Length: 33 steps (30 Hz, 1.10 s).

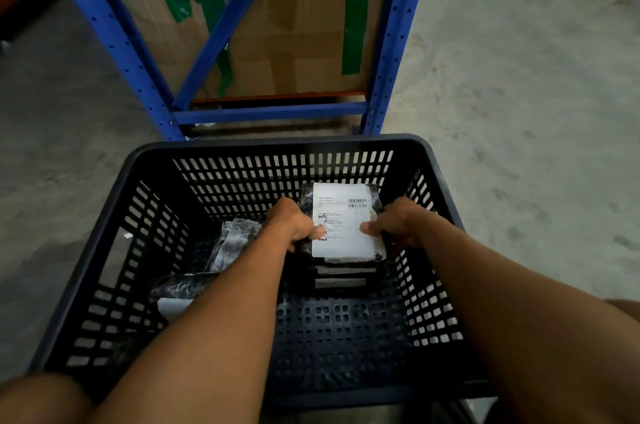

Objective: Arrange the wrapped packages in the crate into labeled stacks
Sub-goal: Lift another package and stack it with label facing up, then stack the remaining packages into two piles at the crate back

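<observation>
One black slatted crate (242,153); two hands (294,221) (401,222) reach inside it. Wrapped packages: one labeled top package (343,219) on a stack with at least two more label edges (341,276) below, plus two loose packages (235,240) (180,292) at left. Exact stack count unclear.

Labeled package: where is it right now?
Head view: labeled package tops a stack at the crate's far right, gripped between left hand and right hand.

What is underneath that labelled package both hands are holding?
Under the labelled package lie at least two more flat wrapped packages, only their near edges showing. The left hand and right hand grip the top one's sides. The stack's bottom is hidden.
</observation>
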Tool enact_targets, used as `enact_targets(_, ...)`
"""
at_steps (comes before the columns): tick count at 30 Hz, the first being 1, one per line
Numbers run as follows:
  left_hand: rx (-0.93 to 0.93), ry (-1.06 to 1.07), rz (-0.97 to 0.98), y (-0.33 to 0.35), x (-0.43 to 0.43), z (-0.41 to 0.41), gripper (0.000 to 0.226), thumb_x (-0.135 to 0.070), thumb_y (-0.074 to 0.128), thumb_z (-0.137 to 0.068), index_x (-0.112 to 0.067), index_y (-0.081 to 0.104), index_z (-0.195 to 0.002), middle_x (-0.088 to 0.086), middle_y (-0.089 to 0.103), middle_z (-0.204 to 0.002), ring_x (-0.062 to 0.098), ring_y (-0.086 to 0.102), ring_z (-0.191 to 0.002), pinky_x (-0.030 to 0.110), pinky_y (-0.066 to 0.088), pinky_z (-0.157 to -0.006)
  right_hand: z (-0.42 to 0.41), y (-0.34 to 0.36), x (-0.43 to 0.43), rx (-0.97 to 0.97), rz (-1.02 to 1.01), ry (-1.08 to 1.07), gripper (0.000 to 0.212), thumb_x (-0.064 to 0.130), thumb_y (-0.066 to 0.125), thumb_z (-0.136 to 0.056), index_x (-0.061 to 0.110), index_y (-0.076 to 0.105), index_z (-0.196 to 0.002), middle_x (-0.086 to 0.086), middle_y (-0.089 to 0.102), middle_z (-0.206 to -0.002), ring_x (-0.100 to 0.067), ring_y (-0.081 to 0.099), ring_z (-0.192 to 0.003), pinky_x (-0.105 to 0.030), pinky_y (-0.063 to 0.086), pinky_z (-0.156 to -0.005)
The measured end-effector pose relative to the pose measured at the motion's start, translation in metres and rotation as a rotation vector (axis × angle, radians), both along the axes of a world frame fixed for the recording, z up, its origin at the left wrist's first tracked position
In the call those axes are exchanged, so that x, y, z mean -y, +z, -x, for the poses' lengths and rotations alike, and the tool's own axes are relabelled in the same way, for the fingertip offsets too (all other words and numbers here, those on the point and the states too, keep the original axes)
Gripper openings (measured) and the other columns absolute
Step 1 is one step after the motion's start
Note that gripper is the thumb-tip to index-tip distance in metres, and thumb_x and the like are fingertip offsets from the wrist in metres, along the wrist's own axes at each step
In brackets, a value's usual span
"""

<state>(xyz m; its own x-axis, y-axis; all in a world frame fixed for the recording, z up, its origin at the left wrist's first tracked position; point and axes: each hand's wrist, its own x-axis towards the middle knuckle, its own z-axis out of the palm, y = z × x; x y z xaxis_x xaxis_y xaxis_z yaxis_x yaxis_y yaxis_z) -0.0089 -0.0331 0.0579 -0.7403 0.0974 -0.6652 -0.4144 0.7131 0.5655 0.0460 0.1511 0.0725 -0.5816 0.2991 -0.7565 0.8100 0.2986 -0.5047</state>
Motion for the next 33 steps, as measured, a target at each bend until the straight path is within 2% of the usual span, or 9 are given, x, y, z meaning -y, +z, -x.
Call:
enact_targets(4,-0.007,-0.013,0.057,0.001,-0.003,-0.001,0.048,-0.015,0.089,-0.068,0.001,0.065,-0.106,0.016,0.072,-0.105,0.033,0.072,-0.084,0.046,0.06,-0.08,0.004,0.012,0.004,0.048,-0.038,0.064,0.054,0.013,0.078,-0.08,-0.005,0.05,-0.123,-0.021,0.064,-0.118,-0.043,0.065,-0.107,-0.057,0.056,-0.088)
enact_targets(7,-0.055,-0.03,0.097,0.004,-0.005,-0.006,0.05,-0.021,0.089,-0.068,0.0,0.065,-0.107,0.016,0.071,-0.108,0.033,0.07,-0.09,0.045,0.06,-0.082,0.004,0.013,0.011,0.03,-0.137,0.115,0.059,0.016,0.08,-0.079,-0.002,0.048,-0.125,-0.02,0.062,-0.124,-0.04,0.064,-0.109,-0.054,0.055,-0.091)
enact_targets(9,-0.096,-0.081,0.14,0.007,-0.003,-0.008,0.055,-0.028,0.087,-0.07,-0.002,0.062,-0.112,0.015,0.068,-0.116,0.034,0.067,-0.102,0.044,0.055,-0.091,0.004,0.017,0.016,0.009,-0.249,0.186,0.064,0.019,0.08,-0.078,-0.001,0.047,-0.129,-0.015,0.06,-0.122,-0.033,0.062,-0.109,-0.042,0.054,-0.093)
enact_targets(11,-0.153,-0.119,0.164,0.015,0.004,-0.006,0.058,-0.033,0.082,-0.077,-0.003,0.058,-0.121,0.013,0.063,-0.124,0.034,0.062,-0.113,0.043,0.05,-0.098,0.006,0.024,0.022,-0.026,-0.381,0.247,0.062,0.02,0.079,-0.079,0.001,0.049,-0.13,-0.011,0.056,-0.11,-0.025,0.055,-0.097,-0.031,0.048,-0.084)
enact_targets(16,-0.265,-0.02,0.229,0.038,0.058,0.025,0.031,-0.023,0.072,-0.088,0.0,0.064,-0.108,0.019,0.07,-0.108,0.032,0.07,-0.093,0.041,0.059,-0.084,0.025,0.038,0.062,-0.372,-0.623,0.122,0.027,0.015,0.066,-0.087,0.003,0.062,-0.11,-0.018,0.061,-0.114,-0.03,0.06,-0.091,-0.036,0.053,-0.08)
enact_targets(19,-0.294,-0.013,0.37,0.038,0.105,0.035,0.028,-0.014,0.067,-0.087,-0.003,0.063,-0.113,0.019,0.067,-0.116,0.036,0.066,-0.103,0.04,0.055,-0.085,0.038,0.038,0.106,-0.451,-0.5,0.112,0.02,0.014,0.067,-0.084,0.0,0.066,-0.1,-0.021,0.068,-0.11,-0.035,0.065,-0.096,-0.035,0.053,-0.081)
enact_targets(22,-0.276,-0.017,0.482,0.026,0.137,0.033,0.035,-0.011,0.066,-0.086,-0.002,0.063,-0.12,0.021,0.063,-0.125,0.038,0.061,-0.112,0.04,0.05,-0.093,0.048,0.022,0.151,-0.372,-0.376,0.15,0.031,0.018,0.066,-0.085,-0.001,0.066,-0.11,-0.023,0.067,-0.119,-0.036,0.065,-0.107,-0.036,0.051,-0.088)
enact_targets(28,-0.179,0.004,0.406,-0.007,0.149,0.032,0.034,-0.012,0.055,-0.094,0.001,0.059,-0.125,0.021,0.06,-0.129,0.036,0.058,-0.117,0.038,0.048,-0.093,0.046,-0.031,0.197,-0.102,-0.245,0.263,0.044,0.027,0.061,-0.09,0.0,0.06,-0.124,-0.019,0.061,-0.129,-0.036,0.059,-0.118,-0.042,0.051,-0.099)
enact_targets(33,-0.142,0.131,0.367,-0.033,0.137,0.038,0.056,-0.007,0.048,-0.098,0.001,0.026,-0.149,0.024,0.047,-0.143,0.038,0.049,-0.128,0.04,0.044,-0.1,0.046,-0.059,0.198,0.022,-0.216,0.259,0.07,0.039,0.065,-0.086,-0.004,0.047,-0.138,-0.023,0.05,-0.139,-0.04,0.054,-0.124,-0.048,0.05,-0.102)
